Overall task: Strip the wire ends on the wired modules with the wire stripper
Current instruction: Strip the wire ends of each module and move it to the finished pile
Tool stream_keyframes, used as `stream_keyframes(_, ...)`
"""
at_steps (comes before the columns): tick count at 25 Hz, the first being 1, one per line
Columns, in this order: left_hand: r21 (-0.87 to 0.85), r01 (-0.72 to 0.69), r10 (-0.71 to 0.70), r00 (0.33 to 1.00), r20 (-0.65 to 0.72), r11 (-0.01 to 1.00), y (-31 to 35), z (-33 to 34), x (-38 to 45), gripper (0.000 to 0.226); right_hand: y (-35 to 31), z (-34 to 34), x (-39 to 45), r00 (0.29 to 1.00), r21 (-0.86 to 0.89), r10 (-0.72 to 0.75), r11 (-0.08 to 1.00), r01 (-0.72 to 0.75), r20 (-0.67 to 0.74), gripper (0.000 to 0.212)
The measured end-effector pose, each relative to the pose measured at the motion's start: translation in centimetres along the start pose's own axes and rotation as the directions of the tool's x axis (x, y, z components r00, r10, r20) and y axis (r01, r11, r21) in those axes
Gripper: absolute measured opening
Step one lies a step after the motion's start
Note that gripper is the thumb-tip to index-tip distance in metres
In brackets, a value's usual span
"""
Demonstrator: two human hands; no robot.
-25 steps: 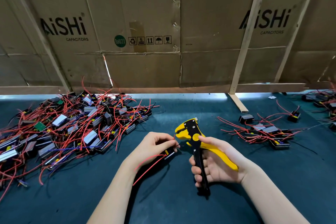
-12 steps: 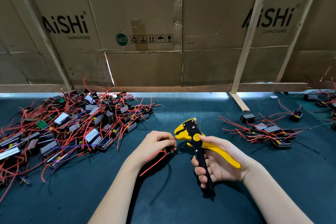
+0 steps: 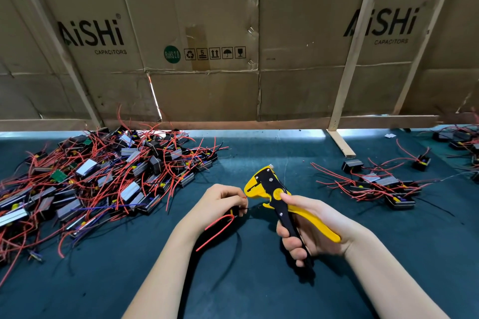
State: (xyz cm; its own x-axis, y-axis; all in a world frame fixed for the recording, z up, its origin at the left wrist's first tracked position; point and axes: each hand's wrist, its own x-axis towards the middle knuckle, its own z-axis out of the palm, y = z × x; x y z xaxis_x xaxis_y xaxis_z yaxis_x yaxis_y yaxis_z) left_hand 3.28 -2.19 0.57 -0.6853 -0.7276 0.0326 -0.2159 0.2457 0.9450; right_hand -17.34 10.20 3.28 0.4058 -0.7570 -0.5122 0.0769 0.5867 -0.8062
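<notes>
Yellow-and-black hand-held wire stripper (image 3: 274, 193); red thin plastic-coated wires (image 3: 220, 228); dark teal cloth-covered worktop (image 3: 259, 290); brown cardboard wall (image 3: 298, 33) with black lettering.

Your hands work over a bare strip of green mat (image 3: 259, 280) in the middle. To your left, a big heap of wired modules (image 3: 103, 181) blocks that side, its red wires straggling toward the left hand (image 3: 220, 204). To your right, a smaller cluster of modules (image 3: 381, 184) lies well apart from the right hand (image 3: 311, 228). Straight ahead, open mat runs to the cardboard wall (image 3: 207, 85), where a wooden brace (image 3: 339, 145) juts onto the mat
</notes>
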Motion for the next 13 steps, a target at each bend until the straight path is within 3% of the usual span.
stream_keyframes(5, 0.043, -0.015, 0.016, 1.000, -0.006, 0.999, -0.06, 0.09, 0.03, 0.020, -0.22, 0.46, 0.58, 0.983, -0.008, -0.015, 1.000, 0.013, -0.185, 0.061)
stream_keyframes(10, 0.037, 0.002, -0.002, 1.000, -0.019, 0.999, 0.01, 0.12, -0.15, 0.020, 0.40, 0.13, 0.57, 0.997, 0.148, -0.057, 0.987, 0.065, -0.057, 0.061)
stream_keyframes(13, 0.188, 0.000, 0.031, 0.987, -0.161, 0.982, -0.14, -0.15, -0.07, 0.014, 0.40, -0.01, 0.66, 0.995, 0.296, -0.044, 0.953, 0.069, -0.093, 0.058)
